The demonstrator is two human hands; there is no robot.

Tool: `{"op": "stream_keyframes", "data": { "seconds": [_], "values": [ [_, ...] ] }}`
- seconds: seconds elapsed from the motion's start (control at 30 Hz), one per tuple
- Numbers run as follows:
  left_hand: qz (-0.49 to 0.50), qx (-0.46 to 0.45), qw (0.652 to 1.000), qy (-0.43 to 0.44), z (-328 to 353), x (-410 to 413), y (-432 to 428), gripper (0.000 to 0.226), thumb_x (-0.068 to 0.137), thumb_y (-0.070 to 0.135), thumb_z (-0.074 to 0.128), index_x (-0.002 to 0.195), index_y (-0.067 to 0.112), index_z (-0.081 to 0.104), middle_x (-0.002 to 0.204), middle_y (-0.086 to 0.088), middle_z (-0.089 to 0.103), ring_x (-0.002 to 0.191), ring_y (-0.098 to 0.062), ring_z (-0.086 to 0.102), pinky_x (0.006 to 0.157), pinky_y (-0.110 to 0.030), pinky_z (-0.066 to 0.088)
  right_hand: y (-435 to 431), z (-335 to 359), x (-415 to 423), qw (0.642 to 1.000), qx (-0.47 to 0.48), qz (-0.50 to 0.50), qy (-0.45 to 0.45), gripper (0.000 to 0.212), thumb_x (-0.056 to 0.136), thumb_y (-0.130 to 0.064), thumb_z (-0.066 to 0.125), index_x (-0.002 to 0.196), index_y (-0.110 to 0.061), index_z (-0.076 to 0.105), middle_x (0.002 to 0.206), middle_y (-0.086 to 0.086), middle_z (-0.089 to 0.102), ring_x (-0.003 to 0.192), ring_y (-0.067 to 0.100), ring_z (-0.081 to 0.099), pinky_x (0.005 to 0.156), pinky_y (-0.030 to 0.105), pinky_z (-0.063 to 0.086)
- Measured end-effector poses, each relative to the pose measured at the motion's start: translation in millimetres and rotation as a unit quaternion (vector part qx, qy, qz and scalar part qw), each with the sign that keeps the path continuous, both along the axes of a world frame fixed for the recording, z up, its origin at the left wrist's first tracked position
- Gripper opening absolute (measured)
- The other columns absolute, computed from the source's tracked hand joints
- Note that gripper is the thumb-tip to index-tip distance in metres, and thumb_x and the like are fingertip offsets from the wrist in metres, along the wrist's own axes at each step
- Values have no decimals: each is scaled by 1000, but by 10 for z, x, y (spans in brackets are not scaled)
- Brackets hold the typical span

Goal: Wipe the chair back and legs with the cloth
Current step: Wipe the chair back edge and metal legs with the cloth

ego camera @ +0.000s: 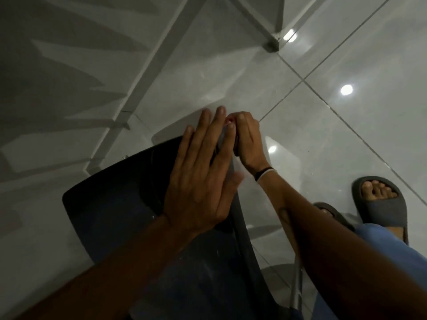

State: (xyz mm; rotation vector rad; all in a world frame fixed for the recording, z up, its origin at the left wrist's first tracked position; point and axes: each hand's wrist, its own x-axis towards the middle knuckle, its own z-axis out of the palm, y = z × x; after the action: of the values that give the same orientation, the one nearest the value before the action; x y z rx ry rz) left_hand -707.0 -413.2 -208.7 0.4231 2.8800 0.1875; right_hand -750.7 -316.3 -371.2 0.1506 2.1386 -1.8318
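Observation:
A dark plastic chair (111, 204) fills the lower middle of the head view, seen from above with its back edge running up to my hands. My left hand (201, 181) lies flat on the top of the chair back, fingers straight, holding nothing. My right hand (249, 144) is curled against the far side of the same edge, touching my left fingertips. A small pink-red bit of cloth (229, 121) shows between its fingers; the rest is hidden in the fist. A thin metal chair leg (297, 285) runs down beside my right forearm.
Glossy grey floor tiles (346, 135) reflect ceiling lights. White frame legs of other furniture (272, 42) stand at the top. My feet in grey slippers (381, 204) are at the right, close to the chair.

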Motion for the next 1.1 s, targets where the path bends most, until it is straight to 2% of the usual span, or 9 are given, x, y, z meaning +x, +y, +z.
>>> {"op": "stream_keyframes", "data": {
  "seconds": [0.1, 0.17, 0.33, 0.57, 0.67, 0.73, 0.87, 0.97, 1.1],
  "values": [
    [-105, -32, 994, -21, -5, -141, -200, 75, 110, 51, 28, 147, -7, 57, 155, -33, 55, 150, -49, 47, 123, -63, 42, 113, -255, -184, 997, 10, 60, -50, 72, 95, -44, 31, 108, 13, 74, 113, 34, 74, 106, 43, 67, 97, 34, 56],
    [-113, -39, 993, -21, -48, -176, -250, 71, 110, 48, 29, 138, -7, 63, 149, -32, 59, 143, -50, 53, 119, -63, 44, 143, -377, -251, 990, -54, 25, -126, 61, 102, -35, 37, 104, 14, 73, 113, 33, 72, 99, 28, 69, 79, 8, 53],
    [-142, -33, 989, 1, -36, -146, -255, 52, 103, 30, 43, 134, -6, 63, 146, -30, 63, 144, -45, 45, 119, -65, 45, -258, -34, 74, 979, -163, -118, -37, 35, 114, -14, 42, 98, -8, 73, 101, 14, 72, 100, 31, 69, 96, 39, 53],
    [-146, -7, 989, 15, -63, -132, -284, 53, 105, 28, 37, 127, -7, 70, 140, -28, 68, 140, -51, 56, 111, -68, 49, -86, -911, -100, 994, 49, -69, -76, 31, 107, 1, 48, 100, 13, 75, 106, 31, 75, 106, 42, 68, 97, 29, 52],
    [-137, 6, 990, 32, -109, -111, -306, 58, 108, 33, 31, 127, -5, 71, 140, -27, 69, 140, -49, 54, 113, -67, 47, 67, -1156, -291, 981, 10, 9, -194, 49, 113, -9, 34, 91, -4, 78, 97, 6, 78, 86, 2, 70, 86, 23, 57],
    [-135, 7, 990, 30, -98, -105, -292, 55, 106, 32, 36, 126, -4, 72, 139, -26, 70, 140, -49, 55, 114, -66, 46, 118, -1112, -363, 969, -52, 22, -241, 52, 113, -12, 32, 92, 3, 77, 104, 15, 82, 65, -6, 68, 64, 13, 57],
    [-133, 4, 991, 33, -78, -119, -271, 50, 98, 28, 43, 123, -4, 72, 137, -27, 71, 137, -51, 58, 113, -67, 47, -78, -521, -159, 971, -144, -92, -169, 43, 111, -13, 40, 100, 8, 76, 110, 29, 79, 103, 39, 78, 101, 56, 60],
    [-134, 14, 990, 44, -106, -121, -268, 50, 98, 27, 44, 123, -6, 72, 135, -28, 71, 138, -48, 55, 114, -65, 48, -270, -223, 175, 974, -173, -128, -67, 36, 114, -21, 40, 104, -17, 75, 109, 9, 76, 109, 25, 72, 101, 36, 55],
    [-129, 19, 991, 31, -137, -114, -289, 52, 103, 31, 37, 123, -3, 71, 137, -24, 71, 141, -44, 51, 114, -62, 47, -191, -805, -26, 973, -92, -190, -97, 34, 109, 5, 44, 96, 2, 75, 99, 7, 74, 99, -2, 69, 98, 23, 52]
  ]
}}
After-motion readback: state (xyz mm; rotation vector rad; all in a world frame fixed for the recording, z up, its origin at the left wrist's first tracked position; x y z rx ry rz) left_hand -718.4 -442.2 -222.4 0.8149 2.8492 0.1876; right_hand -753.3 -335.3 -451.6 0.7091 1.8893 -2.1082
